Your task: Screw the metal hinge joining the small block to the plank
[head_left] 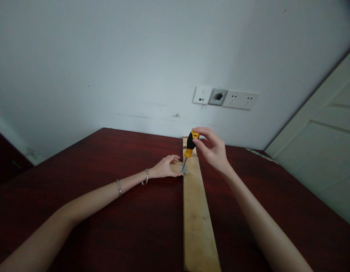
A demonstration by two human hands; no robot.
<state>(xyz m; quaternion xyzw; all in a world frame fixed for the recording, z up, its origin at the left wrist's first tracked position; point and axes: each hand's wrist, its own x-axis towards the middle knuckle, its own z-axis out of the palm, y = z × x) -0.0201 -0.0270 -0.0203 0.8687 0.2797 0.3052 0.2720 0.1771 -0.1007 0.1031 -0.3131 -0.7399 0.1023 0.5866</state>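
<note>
My right hand (210,145) grips the top of a yellow-and-black screwdriver (191,142) between thumb and fingers. The screwdriver leans slightly, and its shaft points down at a small metal hinge (183,168). This hinge spans a long wooden plank (196,211) and a short wood block (175,167) against the plank's left side. Closed around the short block is my left hand (165,166), thumb and fingers on opposite sides of it. Any screw under the screwdriver's tip is too small to make out.
Everything lies on a dark red wooden tabletop (129,223) pushed up to a pale wall (135,56). Wall sockets (240,100) sit above the table's back edge. A white panelled door (322,151) stands at the right. A thin strip (261,155) lies near the back right corner.
</note>
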